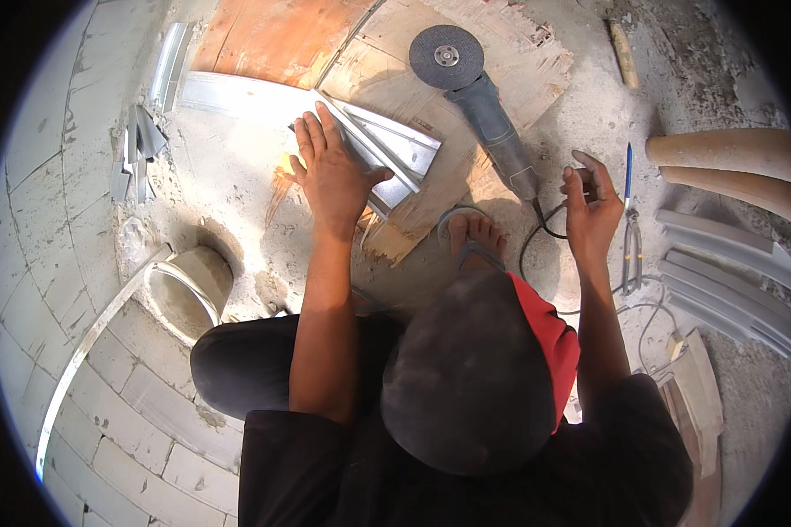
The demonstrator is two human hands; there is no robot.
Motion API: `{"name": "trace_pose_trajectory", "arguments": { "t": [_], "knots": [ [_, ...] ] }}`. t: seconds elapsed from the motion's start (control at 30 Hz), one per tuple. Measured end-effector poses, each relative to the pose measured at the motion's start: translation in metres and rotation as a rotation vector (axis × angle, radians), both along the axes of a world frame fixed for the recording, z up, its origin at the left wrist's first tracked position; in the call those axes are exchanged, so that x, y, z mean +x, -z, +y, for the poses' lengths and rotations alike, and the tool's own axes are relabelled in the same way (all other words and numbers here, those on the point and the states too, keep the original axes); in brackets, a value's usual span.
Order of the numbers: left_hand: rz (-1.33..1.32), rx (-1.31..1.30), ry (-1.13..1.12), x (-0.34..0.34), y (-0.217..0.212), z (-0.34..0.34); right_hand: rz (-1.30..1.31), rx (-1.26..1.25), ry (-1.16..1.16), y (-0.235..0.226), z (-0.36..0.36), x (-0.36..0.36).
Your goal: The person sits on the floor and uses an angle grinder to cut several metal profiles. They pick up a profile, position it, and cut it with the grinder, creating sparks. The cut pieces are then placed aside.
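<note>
My left hand [336, 171] lies with its fingers spread over shiny metal channel pieces [395, 154] on a worn wooden board [382, 66]. A long flat metal strip [246, 97] runs leftward from under its fingertips. My right hand [595, 206] is raised to the right, its fingers loosely bent and apart, with nothing visible in it. Between my hands an angle grinder [492, 132] rests on the board, its dark disc [446, 56] pointing away from me. Nearest my right hand are a blue pencil-like stick [628, 176] and a pair of pliers [632, 250] on the ground.
At left stands a round bucket [189, 290], a long thin metal strip [97, 342] beside it, near a block wall [39, 211]. Metal offcuts [141, 145] lie farther up. Grey profiles [725, 285] and round poles [725, 154] lie right. The grinder's cord [526, 255] passes my sandalled foot [476, 237].
</note>
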State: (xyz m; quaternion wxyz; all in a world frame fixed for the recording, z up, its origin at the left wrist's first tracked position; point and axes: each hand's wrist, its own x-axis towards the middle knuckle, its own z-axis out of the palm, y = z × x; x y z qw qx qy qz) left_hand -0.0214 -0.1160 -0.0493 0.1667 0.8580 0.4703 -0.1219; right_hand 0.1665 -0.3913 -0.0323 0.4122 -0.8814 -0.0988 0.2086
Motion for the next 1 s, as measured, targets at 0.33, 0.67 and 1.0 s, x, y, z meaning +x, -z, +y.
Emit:
{"name": "trace_pose_trajectory", "arguments": {
  "t": [0.33,0.67,1.0],
  "knots": [
    [0.049,0.003,0.017,-0.004,0.008,0.003,-0.544,-0.696,-0.013,0.049,-0.083,0.063],
    [0.051,-0.008,0.001,-0.002,0.004,0.001,-0.408,-0.863,0.023,0.080,-0.125,0.090],
    [0.001,-0.021,-0.019,-0.003,0.003,0.000,-0.587,-0.382,-0.092,0.017,-0.067,0.054]
  ]
}}
